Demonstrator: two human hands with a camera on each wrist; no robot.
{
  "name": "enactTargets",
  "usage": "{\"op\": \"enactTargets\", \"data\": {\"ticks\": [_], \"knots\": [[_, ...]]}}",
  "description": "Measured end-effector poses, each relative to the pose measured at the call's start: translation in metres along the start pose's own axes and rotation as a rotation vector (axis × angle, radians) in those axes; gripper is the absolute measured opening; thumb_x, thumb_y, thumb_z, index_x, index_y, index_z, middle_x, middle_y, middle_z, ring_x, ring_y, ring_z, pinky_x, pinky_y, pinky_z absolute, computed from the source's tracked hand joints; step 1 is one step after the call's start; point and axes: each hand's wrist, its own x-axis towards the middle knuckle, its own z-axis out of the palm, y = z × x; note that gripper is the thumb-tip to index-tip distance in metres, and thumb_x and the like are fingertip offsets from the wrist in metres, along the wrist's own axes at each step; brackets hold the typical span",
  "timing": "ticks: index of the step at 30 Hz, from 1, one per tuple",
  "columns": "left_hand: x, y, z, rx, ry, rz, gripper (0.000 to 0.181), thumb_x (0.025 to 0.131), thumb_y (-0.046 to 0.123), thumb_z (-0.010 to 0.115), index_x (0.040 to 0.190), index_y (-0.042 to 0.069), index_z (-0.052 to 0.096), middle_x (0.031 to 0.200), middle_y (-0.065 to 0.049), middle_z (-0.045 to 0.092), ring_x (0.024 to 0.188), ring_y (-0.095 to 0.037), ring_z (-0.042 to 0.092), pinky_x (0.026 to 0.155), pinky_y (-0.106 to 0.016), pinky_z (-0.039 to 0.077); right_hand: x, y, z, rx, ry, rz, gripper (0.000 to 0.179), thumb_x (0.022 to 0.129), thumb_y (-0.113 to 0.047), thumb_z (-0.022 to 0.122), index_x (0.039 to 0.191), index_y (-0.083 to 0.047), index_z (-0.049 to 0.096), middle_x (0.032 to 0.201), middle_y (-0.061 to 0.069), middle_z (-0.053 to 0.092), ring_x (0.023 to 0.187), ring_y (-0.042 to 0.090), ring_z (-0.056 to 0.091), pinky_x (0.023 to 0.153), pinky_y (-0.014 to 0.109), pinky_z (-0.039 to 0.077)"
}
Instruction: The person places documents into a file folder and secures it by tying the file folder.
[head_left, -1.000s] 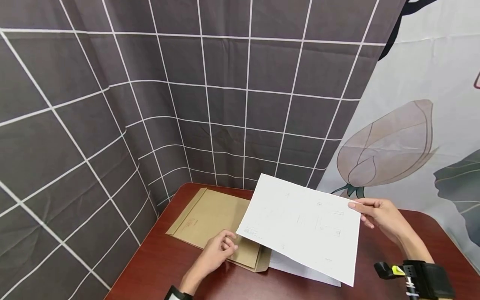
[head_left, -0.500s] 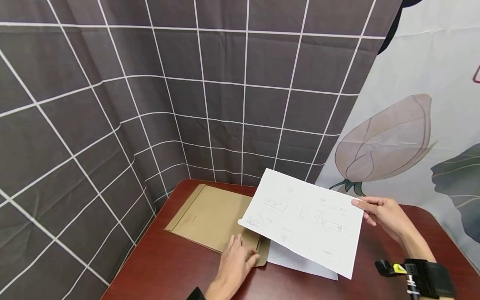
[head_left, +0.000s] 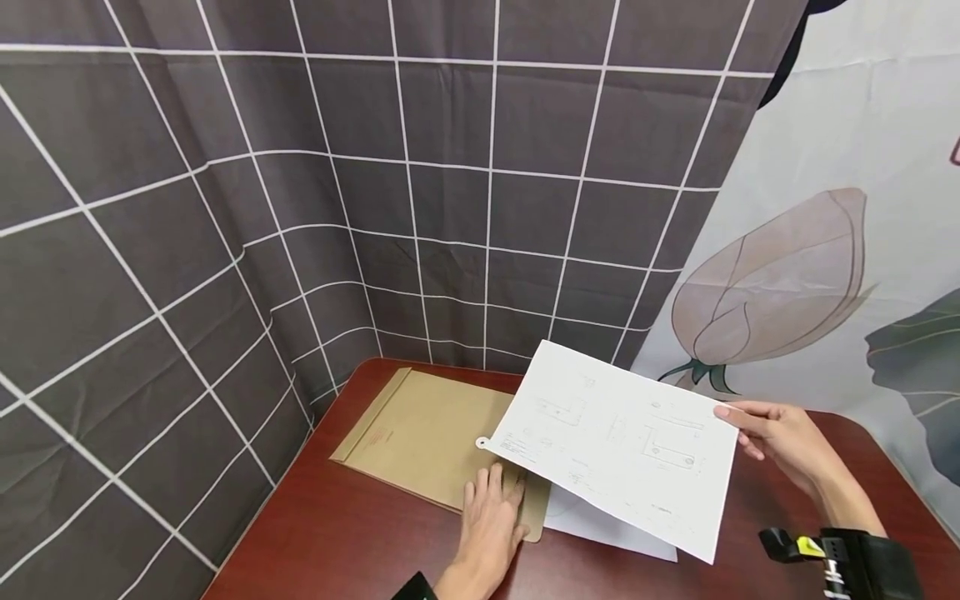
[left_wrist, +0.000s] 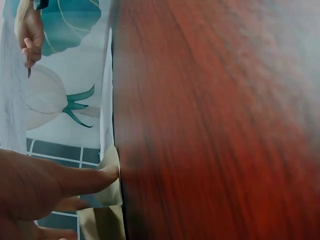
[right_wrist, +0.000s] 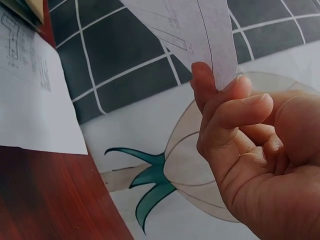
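Observation:
A brown paper envelope [head_left: 427, 425] lies flat on the table, its flap [head_left: 536, 510] spread out at the right end. My left hand [head_left: 486, 529] rests on that end with fingers extended, and in the left wrist view the thumb [left_wrist: 95, 179] presses on the flap. Up off the table, my right hand [head_left: 783, 442] pinches the right edge of white paper [head_left: 622, 450] bearing faint line drawings. The right wrist view shows the paper [right_wrist: 220, 45] between thumb and fingers, with more than one edge visible. Beneath it another white sheet [head_left: 600, 525] lies partly hidden beside the flap.
A small round white disc [head_left: 482, 442] shows at the held paper's left corner. The reddish-brown table [head_left: 360, 525] stands in a corner between dark grid-patterned curtains [head_left: 442, 208] and a white cloth printed with a lotus bud [head_left: 772, 275]. Straps and a camera sit on the right wrist [head_left: 847, 554].
My left hand has moved right and forward onto the envelope's flap end, its fingers straightening. The right hand still holds the paper, shifted slightly right.

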Motion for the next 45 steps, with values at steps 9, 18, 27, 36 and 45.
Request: {"op": "enactTargets", "data": {"ticks": [9,18,27,36,45], "knots": [[0.005,0.006,0.001,0.054,0.015,-0.048,0.103,0.062,0.045,0.084,0.144,0.000,0.038,0.145,-0.022,0.036,0.132,-0.036,0.032,0.091,-0.054,0.037,-0.007,0.010,-0.022,0.009,0.064,0.023,0.035,0.093,-0.031,0.063,0.116,-0.005,0.065,0.064,0.006,0.053,0.051,0.017,0.047,0.052,0.035,0.036],[0.003,0.007,0.002,0.069,-0.025,-0.093,0.121,0.058,0.044,0.087,0.146,-0.008,0.024,0.153,-0.023,0.019,0.142,-0.035,0.014,0.099,-0.072,0.016,-0.009,0.028,-0.023,0.034,0.066,0.104,0.031,0.092,-0.032,0.063,0.109,-0.007,0.068,0.065,0.003,0.053,0.051,0.014,0.046,0.051,0.033,0.037],[0.003,0.010,0.003,0.083,-0.015,-0.102,0.122,0.057,0.046,0.087,0.146,-0.008,0.025,0.153,-0.023,0.020,0.143,-0.033,0.010,0.099,-0.073,0.014,-0.015,0.045,-0.024,0.074,0.064,0.172,0.028,0.091,-0.032,0.065,0.108,-0.010,0.069,0.068,0.002,0.055,0.054,0.011,0.046,0.049,0.032,0.038],[0.002,0.007,0.003,0.111,0.002,-0.088,0.118,0.057,0.045,0.087,0.145,-0.008,0.029,0.151,-0.022,0.026,0.142,-0.034,0.013,0.098,-0.073,0.017,-0.016,0.057,0.001,0.062,-0.024,0.200,0.055,0.091,-0.030,0.064,0.126,0.012,0.053,0.077,0.006,0.060,0.054,0.012,0.045,0.050,0.028,0.040],[0.002,0.006,0.006,0.117,0.045,-0.072,0.113,0.055,0.037,0.088,0.142,-0.009,0.034,0.149,-0.023,0.030,0.141,-0.034,0.019,0.097,-0.073,0.021,-0.011,0.062,0.016,0.135,-0.164,0.179,0.043,0.094,-0.021,0.060,0.123,0.011,0.057,0.088,0.010,0.065,0.055,0.011,0.045,0.048,0.030,0.030]]}}
